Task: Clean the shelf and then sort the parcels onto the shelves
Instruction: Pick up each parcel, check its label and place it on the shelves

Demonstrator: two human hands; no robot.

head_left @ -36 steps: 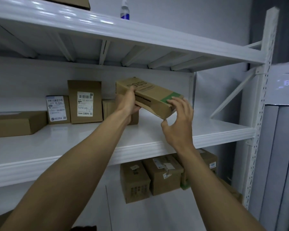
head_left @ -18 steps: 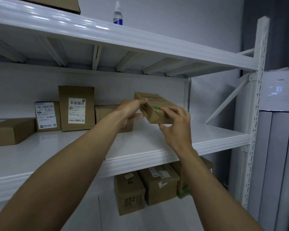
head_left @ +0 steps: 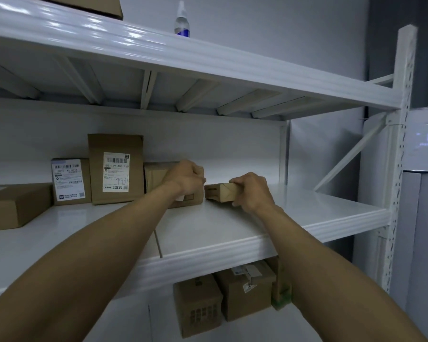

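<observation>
Head view: my feed showed the right hand (head_left: pixel 251 191) gripping the small parcel (head_left: pixel 219 192), which lay on the middle shelf (head_left: pixel 307 211). The left hand (head_left: pixel 185 178) was curled at its left end; whether it held anything, I couldn't tell. The tall box (head_left: pixel 115 146) had a label (head_left: pixel 116 172) reading "159-159-A03-210" and "8元".
</observation>
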